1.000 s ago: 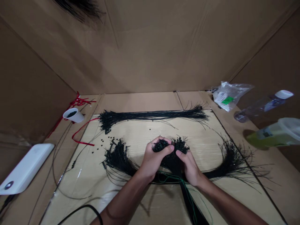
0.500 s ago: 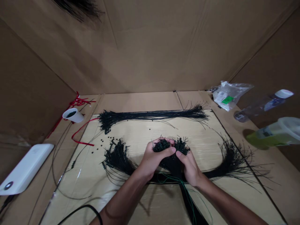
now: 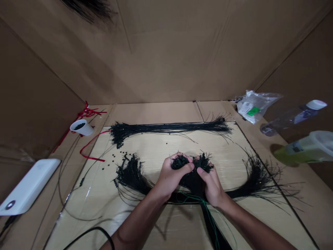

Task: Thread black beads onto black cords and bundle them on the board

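Both my hands grip the knobbly end of a bundle of thin black strands (image 3: pixel 194 185), each holding one part of its split head. My left hand (image 3: pixel 171 175) is closed round the left clump, thumb across the front. Around the right clump my right hand (image 3: pixel 211 182) is closed, its thumb pointing at the other. Green thread (image 3: pixel 205 205) circles the bundle below my hands, and its tail runs down toward me. Beneath lies another black strand bundle (image 3: pixel 132 175), stretched crosswise and flaring at both ends. My remaining fingers are mostly hidden behind the clumps.
Farther back lies a third black bundle (image 3: pixel 166 128). On the left are a white cup (image 3: pixel 84 129) of black bits, red ribbon (image 3: pixel 92 157) and a white power bank (image 3: pixel 31 185). A plastic bag (image 3: pixel 256 106), a clear bottle (image 3: pixel 291 118) and a container of yellow-green liquid (image 3: pixel 307 149) stand right.
My right hand has shifted slightly to the right, so the gap between the two thumbs and clumps is a little wider. Both hands keep their grip.
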Motion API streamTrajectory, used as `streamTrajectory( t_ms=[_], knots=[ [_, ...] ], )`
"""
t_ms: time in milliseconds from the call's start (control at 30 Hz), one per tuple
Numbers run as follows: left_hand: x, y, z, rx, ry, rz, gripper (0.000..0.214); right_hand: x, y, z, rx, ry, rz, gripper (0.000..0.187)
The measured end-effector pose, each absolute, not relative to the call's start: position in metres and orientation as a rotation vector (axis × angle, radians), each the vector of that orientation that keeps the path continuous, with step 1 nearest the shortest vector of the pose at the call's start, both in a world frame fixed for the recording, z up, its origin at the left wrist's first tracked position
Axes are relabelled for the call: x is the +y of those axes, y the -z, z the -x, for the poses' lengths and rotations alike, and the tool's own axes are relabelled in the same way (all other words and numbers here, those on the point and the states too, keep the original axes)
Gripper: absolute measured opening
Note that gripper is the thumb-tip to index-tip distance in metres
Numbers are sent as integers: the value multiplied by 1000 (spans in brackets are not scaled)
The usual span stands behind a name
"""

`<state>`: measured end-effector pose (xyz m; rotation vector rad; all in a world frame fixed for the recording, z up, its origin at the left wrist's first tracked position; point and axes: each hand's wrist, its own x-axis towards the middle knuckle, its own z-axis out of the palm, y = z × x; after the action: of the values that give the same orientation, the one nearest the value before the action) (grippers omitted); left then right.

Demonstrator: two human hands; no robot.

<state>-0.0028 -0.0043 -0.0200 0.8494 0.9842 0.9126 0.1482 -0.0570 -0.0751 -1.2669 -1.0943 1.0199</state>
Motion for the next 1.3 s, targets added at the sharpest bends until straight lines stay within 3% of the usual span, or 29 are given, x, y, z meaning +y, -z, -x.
streamTrajectory(
  t_ms=[333,700,1133,1300],
  knots=[
    [-4,22,4,889,-917,-764,22,-58,70,-146,-974,-1133,1241,51],
    [-7,21,3,995,-915,-685,32,-55,57,-141,-1050,-1183,1099,41],
    [-4,18,4,951,-950,-787,18,-57,69,-143,-1015,-1098,1217,42],
    [-4,17,6,926,-902,-804,29,-55,60,-142,-1078,-1054,1221,42]
  ],
)
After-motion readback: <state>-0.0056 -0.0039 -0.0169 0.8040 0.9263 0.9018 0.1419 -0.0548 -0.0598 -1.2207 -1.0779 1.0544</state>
